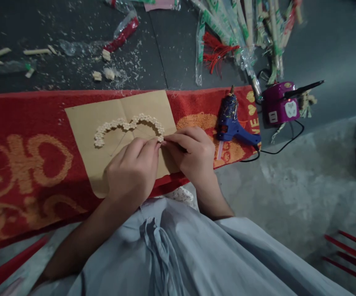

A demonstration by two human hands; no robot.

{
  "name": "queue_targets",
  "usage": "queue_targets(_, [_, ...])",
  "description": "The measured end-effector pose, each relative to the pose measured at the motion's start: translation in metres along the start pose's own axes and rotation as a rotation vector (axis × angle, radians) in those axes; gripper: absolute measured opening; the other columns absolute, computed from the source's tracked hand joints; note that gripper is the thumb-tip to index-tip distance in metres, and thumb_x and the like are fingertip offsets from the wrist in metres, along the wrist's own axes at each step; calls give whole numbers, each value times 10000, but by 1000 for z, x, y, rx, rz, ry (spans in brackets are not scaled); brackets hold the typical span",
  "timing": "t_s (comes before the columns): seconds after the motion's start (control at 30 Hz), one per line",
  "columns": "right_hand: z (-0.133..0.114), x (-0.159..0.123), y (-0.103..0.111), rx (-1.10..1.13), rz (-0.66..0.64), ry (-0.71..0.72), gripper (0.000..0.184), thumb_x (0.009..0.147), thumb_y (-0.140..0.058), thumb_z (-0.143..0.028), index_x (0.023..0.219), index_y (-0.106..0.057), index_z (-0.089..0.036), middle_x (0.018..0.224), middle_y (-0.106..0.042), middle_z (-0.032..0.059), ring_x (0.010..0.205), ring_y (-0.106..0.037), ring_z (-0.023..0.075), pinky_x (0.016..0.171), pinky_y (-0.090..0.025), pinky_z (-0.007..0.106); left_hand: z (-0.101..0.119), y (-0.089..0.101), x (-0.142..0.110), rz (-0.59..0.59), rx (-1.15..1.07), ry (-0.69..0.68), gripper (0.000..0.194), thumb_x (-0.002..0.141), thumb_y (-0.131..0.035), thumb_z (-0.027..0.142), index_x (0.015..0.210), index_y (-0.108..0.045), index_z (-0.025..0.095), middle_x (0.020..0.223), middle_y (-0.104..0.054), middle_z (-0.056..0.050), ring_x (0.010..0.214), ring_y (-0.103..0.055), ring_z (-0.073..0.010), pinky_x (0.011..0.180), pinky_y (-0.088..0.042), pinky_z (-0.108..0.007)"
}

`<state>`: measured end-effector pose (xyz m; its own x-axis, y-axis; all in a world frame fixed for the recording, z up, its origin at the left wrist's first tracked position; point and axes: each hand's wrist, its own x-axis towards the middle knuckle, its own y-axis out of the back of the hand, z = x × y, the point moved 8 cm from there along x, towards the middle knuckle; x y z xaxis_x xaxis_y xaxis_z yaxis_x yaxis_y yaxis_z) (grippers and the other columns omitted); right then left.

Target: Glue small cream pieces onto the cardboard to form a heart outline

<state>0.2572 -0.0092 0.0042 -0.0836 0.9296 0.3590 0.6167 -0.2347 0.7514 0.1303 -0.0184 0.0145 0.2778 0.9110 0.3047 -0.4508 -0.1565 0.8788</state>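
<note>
A beaded-looking curved strip [117,123] of small cream pieces forms the top of a heart outline on a tan paper sheet [110,181]. Thin drawn lines show on the paper below it. My left hand [134,166] is closed in a pinch at the strip's right end. Against it, my right hand [193,150] also pinches at that same end, fingertips nearly touching those of the left. What lies between the fingertips is mostly hidden. To the right of my right hand, a blue glue gun [230,123] lies on a red towel [42,119], nozzle pointing away from me.
A purple power socket block [279,105] with a black pen-like stick across it stands right of the towel. Plastic-wrapped sticks [248,24] and red tassels [216,51] lie at the back. Cream scraps [108,74] and shavings litter the dark table [178,49].
</note>
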Motion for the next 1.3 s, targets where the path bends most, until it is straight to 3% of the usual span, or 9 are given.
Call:
queue_targets(0.47, [5, 1, -6, 40, -62, -77, 138, 902, -616, -306, 849, -727, -243, 840, -669, 51, 805, -623, 186, 752, -518, 336, -2, -2, 1, 6, -38, 37, 220, 957, -495, 263, 1029, -700, 228, 889, -719, -46, 764, -659, -164, 669, -468, -282])
queue_targets(1.13, [3, 2, -3, 59, -32, -58, 146, 896, -627, -301, 820, -730, -230, 797, -685, 39, 755, -634, 168, 701, -529, 318, 6, -2, -3, 37, 82, -52, 248, 941, -521, 231, 1111, -692, 172, 828, -724, -41, 645, -642, -139, 595, -438, -265])
queue_targets(1.3, [0, 1, 1, 57, 17, -17, 100, 872, -661, -262, 821, -729, -211, 788, -698, 31, 740, -647, 153, 688, -531, 290, 2, -4, -3, -12, 65, -1, 253, 951, -513, 259, 1118, -692, 195, 835, -725, -35, 662, -654, -126, 586, -435, -247])
